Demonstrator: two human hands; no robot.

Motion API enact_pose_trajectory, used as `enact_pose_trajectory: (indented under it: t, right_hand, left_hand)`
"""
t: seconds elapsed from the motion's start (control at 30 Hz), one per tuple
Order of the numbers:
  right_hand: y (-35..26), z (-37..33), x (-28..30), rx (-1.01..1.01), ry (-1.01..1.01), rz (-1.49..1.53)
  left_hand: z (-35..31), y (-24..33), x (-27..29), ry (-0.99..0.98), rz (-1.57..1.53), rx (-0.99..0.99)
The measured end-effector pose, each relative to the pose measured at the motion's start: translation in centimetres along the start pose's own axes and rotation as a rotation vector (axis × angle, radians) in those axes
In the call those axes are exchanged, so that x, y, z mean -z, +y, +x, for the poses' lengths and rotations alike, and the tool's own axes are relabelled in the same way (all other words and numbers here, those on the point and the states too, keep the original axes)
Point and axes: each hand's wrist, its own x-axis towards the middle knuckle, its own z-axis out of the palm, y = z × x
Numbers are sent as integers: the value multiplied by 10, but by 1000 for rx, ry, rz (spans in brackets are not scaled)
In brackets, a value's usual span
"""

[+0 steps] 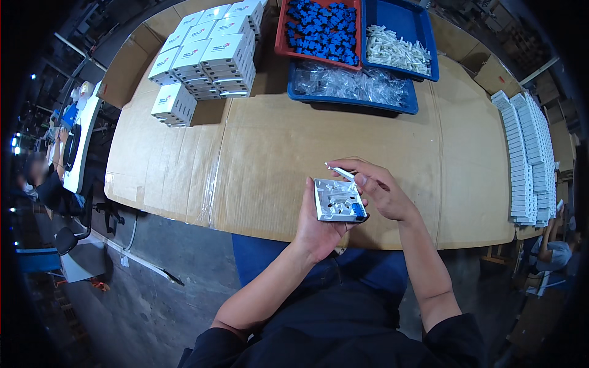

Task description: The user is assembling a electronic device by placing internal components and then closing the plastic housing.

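Note:
My left hand [316,227] holds a small white square plastic box base [336,201] with its open side up, just above the table's near edge. A blue part sits in its lower right corner. My right hand [374,187] hovers over the box and pinches a thin white plastic piece [339,172] between thumb and fingers, right above the box's top edge.
The table is covered in brown cardboard [257,153]. At the back stand a red tray of blue parts [322,27], a blue tray of white parts [399,46] and a blue tray of clear bags [353,86]. White cartons [208,52] are stacked back left; rows of white boxes [527,159] line the right edge. Other people sit at far left and far right.

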Motion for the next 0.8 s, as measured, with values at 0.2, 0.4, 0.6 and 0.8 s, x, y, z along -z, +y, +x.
enact_pose_trajectory:
  t: [0.2,0.4,0.6,0.8]
  right_hand:
    - [-1,1,-4,-4,-58,-112]
    - [5,-4,-10,-116,-53,-93]
    - [10,-5,-4,-221,-120,-106]
    - [3,-1,5,-302,-205,-73]
  left_hand:
    - [-2,-4,-4,66,-20,7]
    - [2,-9,2,36,-35,29]
    - [4,-12,-1,125,-45,81]
    - [8,-13,8,83,-33,101]
